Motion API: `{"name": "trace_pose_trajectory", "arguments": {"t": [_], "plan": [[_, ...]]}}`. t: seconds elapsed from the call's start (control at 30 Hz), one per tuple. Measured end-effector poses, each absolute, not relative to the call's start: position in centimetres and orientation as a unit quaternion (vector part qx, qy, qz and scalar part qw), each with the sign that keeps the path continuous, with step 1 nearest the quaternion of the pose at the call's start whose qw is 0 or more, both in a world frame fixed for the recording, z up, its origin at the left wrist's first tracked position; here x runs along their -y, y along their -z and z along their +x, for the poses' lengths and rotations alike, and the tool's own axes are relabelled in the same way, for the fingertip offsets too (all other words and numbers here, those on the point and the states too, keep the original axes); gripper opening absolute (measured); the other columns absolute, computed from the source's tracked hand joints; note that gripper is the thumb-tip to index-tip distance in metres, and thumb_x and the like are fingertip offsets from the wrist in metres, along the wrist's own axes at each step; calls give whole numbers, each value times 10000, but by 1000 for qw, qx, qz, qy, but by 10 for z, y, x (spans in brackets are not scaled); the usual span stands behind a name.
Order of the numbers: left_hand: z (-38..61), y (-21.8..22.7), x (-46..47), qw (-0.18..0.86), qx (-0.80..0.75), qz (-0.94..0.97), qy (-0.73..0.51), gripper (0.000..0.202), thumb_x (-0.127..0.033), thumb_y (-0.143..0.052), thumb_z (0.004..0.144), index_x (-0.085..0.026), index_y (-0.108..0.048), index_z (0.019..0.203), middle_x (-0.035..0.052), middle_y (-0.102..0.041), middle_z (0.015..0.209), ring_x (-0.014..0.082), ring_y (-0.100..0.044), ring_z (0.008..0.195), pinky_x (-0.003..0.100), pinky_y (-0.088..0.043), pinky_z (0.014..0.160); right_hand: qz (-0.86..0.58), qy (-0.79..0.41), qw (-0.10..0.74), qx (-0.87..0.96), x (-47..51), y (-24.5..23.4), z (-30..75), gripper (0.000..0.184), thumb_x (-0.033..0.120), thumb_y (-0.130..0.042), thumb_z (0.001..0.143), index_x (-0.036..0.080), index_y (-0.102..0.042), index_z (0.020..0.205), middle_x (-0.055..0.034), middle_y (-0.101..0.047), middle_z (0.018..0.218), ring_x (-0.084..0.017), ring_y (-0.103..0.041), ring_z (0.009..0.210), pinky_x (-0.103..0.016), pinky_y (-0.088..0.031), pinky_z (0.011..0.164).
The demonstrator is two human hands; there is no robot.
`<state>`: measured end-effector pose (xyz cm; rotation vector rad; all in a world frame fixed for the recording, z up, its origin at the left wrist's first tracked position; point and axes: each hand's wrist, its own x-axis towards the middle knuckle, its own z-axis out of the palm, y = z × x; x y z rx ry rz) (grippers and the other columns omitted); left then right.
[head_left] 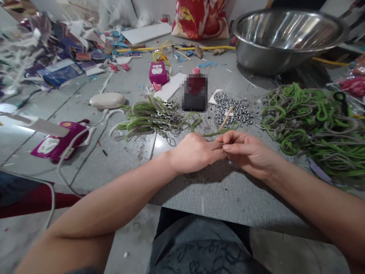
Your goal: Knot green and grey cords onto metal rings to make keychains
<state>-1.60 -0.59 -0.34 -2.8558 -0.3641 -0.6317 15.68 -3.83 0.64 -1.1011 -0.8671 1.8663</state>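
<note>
Head cam: left hand (196, 153) and right hand (252, 155) meet at the fingertips over the gray table (122, 175), fingers bent in close, but honestly can't tell what either one's gripping. A green cord (218, 133) runs right behind the fingers. Metal rings (223, 103) sit just beyond, with green-and-gray cord bundle (148, 112) left, bigger cord tangle (298, 121) right.

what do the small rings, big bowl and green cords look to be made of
Small rings: probably metal, bright and smooth, going by their silvery glints. Big bowl: polished metal, likely stainless steel, given the streaky reflections. Green cords: matt textile, perhaps braided, as they loop loosely without shine; exact fibre unclear.
</note>
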Motion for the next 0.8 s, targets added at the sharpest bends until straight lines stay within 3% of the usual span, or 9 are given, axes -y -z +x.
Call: {"name": "trace_pose_trajectory", "arguments": {"t": [0.27,0.43,0.53,0.67,0.8], "plan": [[-16,-2,7,155,109,-958,214,268,-174,-343,906,-166,-552,740,-33,-554,585,83,-452,424,270,-301,444,-421,-740,400,340,40,-5,157,193,136,-720,529,201,-555,605,34,-610,789,-77,-503,616,-224,-412,577],[-16,1,8,114,123,-962,215,274,-160,-359,895,-161,-583,737,-21,-582,608,77,-453,430,250,-297,436,-410,-740,405,346,39,-2,157,186,161,-740,556,196,-566,614,37,-608,800,-65,-508,612,-208,-417,572],[-14,2,8,-36,175,-956,233,255,-154,-393,881,-155,-618,761,-13,-625,652,58,-488,469,206,-324,443,-411,-731,391,380,36,-3,161,190,285,-764,591,197,-612,664,30,-600,757,-69,-512,602,-215,-422,572],[-13,-3,7,-393,220,-858,246,169,-207,-498,854,-147,-648,902,5,-687,784,42,-554,568,150,-425,524,-403,-701,375,453,32,-8,170,279,462,-685,688,207,-659,797,14,-613,692,-102,-554,616,-252,-440,606],[-11,-6,4,-648,238,-690,218,214,-202,-519,831,-133,-623,1004,33,-696,877,14,-472,415,150,-410,396,-414,-662,382,494,31,-7,173,240,445,-621,767,213,-662,816,23,-620,667,-91,-554,591,-242,-434,604]]}}
